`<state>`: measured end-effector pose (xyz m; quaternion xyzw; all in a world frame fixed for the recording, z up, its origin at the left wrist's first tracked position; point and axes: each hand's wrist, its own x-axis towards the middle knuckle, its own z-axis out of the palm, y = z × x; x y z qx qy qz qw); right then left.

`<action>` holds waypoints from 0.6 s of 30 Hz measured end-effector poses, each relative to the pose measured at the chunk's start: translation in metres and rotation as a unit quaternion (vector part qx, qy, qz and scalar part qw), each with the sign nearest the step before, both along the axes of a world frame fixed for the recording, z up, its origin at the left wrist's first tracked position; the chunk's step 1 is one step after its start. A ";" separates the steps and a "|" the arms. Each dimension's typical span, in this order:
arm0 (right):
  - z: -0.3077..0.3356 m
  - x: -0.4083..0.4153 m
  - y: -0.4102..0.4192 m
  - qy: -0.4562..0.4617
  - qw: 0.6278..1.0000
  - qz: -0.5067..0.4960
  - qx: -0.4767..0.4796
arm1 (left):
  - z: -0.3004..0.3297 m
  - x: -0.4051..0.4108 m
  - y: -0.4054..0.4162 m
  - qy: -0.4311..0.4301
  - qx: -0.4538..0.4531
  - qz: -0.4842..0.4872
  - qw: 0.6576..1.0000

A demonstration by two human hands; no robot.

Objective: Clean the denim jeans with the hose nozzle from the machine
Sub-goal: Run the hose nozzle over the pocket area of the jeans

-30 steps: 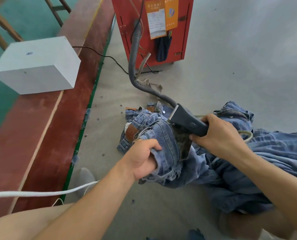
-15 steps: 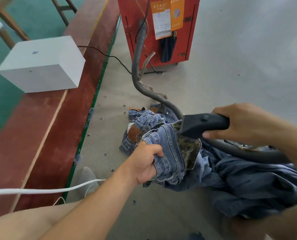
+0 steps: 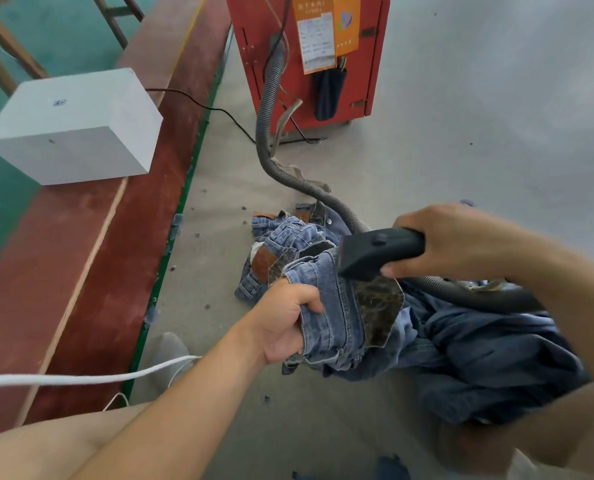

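Denim fills the middle of the grey concrete floor [image 3: 462, 98]: a crumpled pile of blue denim jeans [image 3: 462, 351], lighter washed fabric towards the left and darker folds spreading right. The person's left hand [image 3: 285, 320] has its fingers curled tight around a bunched fold of the lighter denim, lifting it a little off the pile. A dark patterned pocket lining [image 3: 378, 306] hangs open just to the right of that grip.

The right hand [image 3: 462, 244] grips the handle of the black plastic hose nozzle [image 3: 375, 252], fingers wrapped over the top and thumb underneath. The nozzle's wide mouth points left and down, pressed against the held denim just above the pocket lining. From behind the nozzle a grey ribbed flexible hose [image 3: 271, 109] loops under the right forearm, crosses the jeans and climbs to the red metal machine cabinet [image 3: 368, 57] standing at the far side. Orange and white paper labels [image 3: 318, 32] are stuck to the cabinet's front, with a dark cloth strip hanging below them.

A brown leather waistband patch [image 3: 262, 263] shows on the left part of the pile. To the left runs a long reddish-brown wooden surface [image 3: 81, 254] carrying a white rectangular box [image 3: 74, 126]. A white cord [image 3: 81, 377] crosses the lower left, above the person's bare knee.
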<state>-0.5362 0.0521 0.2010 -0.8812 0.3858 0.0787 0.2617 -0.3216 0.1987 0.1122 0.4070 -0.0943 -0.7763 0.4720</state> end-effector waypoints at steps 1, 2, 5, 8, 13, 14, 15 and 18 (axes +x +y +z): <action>-0.008 0.005 0.004 -0.006 1.000 0.002 -0.028 | -0.001 0.001 0.000 0.008 -0.002 -0.006 1.000; -0.014 0.010 0.006 -0.029 0.998 -0.013 -0.054 | -0.002 0.003 0.000 0.015 -0.002 -0.009 1.000; -0.017 0.009 0.000 -0.119 0.984 -0.099 -0.088 | -0.004 0.012 0.000 0.022 0.014 0.001 1.000; -0.001 -0.012 -0.012 -0.086 0.993 -0.071 -0.045 | -0.007 0.018 0.000 0.033 0.010 0.031 0.999; -0.008 -0.018 0.006 0.030 0.999 0.025 -0.024 | -0.010 0.021 -0.001 0.043 0.011 0.034 0.998; -0.014 -0.013 0.011 0.023 0.999 0.034 -0.027 | -0.009 0.020 -0.001 0.051 0.008 0.029 0.998; -0.017 -0.008 0.015 0.004 0.999 0.034 -0.033 | -0.010 0.019 -0.001 0.064 0.001 0.029 0.998; -0.019 -0.001 0.012 -0.083 0.995 -0.022 -0.044 | -0.012 0.022 -0.001 0.063 -0.005 0.046 0.997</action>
